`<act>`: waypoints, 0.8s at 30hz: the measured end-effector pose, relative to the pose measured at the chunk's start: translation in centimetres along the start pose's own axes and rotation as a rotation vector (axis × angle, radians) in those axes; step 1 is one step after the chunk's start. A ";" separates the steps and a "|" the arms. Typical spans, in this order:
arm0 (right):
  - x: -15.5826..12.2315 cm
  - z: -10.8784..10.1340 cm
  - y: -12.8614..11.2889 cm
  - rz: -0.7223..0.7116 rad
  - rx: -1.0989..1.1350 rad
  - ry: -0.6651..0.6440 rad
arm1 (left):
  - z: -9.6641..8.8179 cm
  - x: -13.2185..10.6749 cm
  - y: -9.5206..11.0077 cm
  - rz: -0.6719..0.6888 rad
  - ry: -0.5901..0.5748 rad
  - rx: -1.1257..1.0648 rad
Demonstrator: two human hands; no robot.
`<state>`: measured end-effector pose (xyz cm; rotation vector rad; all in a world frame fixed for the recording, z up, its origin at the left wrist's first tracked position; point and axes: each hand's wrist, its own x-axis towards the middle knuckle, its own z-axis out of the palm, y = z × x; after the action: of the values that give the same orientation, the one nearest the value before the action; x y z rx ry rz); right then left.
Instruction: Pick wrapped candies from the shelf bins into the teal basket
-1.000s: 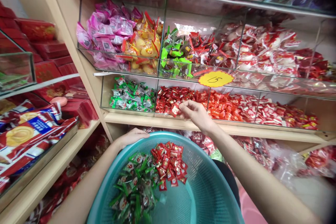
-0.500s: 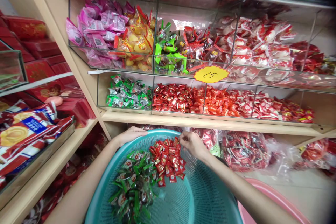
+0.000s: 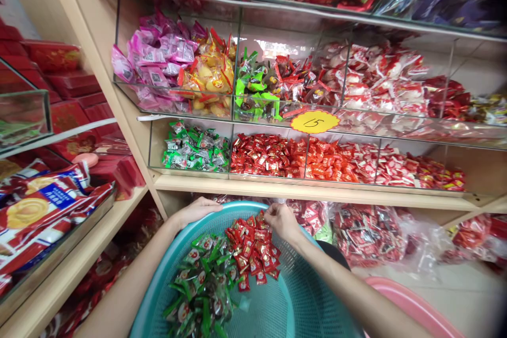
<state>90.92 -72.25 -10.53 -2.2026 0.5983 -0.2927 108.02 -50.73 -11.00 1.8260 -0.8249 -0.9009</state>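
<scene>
A teal plastic mesh basket [image 3: 328, 296] is in front of me. Over its far left rim lies my left hand [image 3: 198, 212], fingers curled on the edge. Inside the basket, red-wrapped candies [image 3: 253, 248] form a small pile beside a larger heap of green-and-dark clear-wrapped candies [image 3: 204, 288]. My right hand [image 3: 280, 221] is at the far right rim, its fingers pinched together at the upper edge of the red pile. What those fingertips hold, a candy or the rim, is hidden.
Above the basket, a wooden shelf [image 3: 317, 193] carries clear bins of sorted candies [image 3: 261, 156] and a yellow price tag [image 3: 315, 122]. Bagged candies [image 3: 368, 232] lie below it. A pink basin [image 3: 407, 301] stands at right. Packaged snacks [image 3: 43, 211] fill a left shelf.
The view has tilted slightly up, so shelves and basket sit lower in the picture. Both hands stay at the basket's far edge, and the candy piles look the same.
</scene>
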 end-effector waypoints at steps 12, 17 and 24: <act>-0.4 0.5 0.7 0.015 0.111 -0.039 | 0.0 0.0 0.2 -0.003 -0.019 -0.020; -0.8 -3.3 -1.7 -0.164 -0.107 0.066 | -0.2 0.2 0.0 0.010 -0.013 0.020; 3.8 -8.0 -6.1 -0.407 -0.328 0.280 | 0.1 0.6 0.4 0.030 -0.038 0.018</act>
<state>92.97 -76.04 -0.66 -2.6184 0.3555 -0.7717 108.21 -51.39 -10.78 1.8121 -0.8849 -0.9146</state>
